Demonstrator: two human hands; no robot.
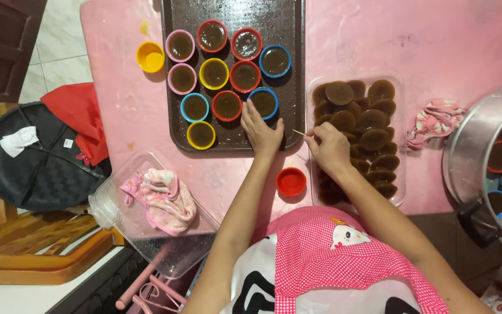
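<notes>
Pink table [117, 104], glossy brown-filled blue cup [263, 102]

I see no packages, signs or screens here; the only label is a small white tag [68, 143] on the black cover at my left.

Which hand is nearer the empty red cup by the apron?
Right, narrowly. The right hand sits just above and right of the empty red cup, holding a thin stick. The left hand rests farther up, on the tray.

Head camera, looking straight down, close overhead
</notes>
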